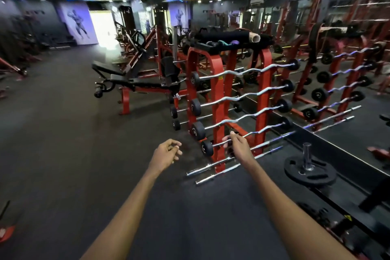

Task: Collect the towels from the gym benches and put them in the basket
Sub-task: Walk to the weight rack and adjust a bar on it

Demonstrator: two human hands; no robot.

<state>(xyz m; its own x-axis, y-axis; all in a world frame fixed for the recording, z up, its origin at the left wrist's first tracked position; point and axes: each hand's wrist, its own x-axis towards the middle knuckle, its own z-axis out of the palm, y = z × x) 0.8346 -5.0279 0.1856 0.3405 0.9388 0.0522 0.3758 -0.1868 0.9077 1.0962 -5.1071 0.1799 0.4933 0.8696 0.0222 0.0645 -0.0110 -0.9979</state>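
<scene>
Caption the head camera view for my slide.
Towel-free left hand and right hand reach forward toward a red barbell rack and black bench.

Dark gym floor [63,133], red rack [219,95] (mirrored).

The bench's [135,82] far end is hidden behind the rack [219,99]. Machines [15,48] far left of the rack are dark and blurred; a black frame [377,194] right of it is cut by the edge.

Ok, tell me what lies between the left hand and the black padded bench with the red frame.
In the head view, only bare dark floor separates the left hand from the black padded bench.
</scene>
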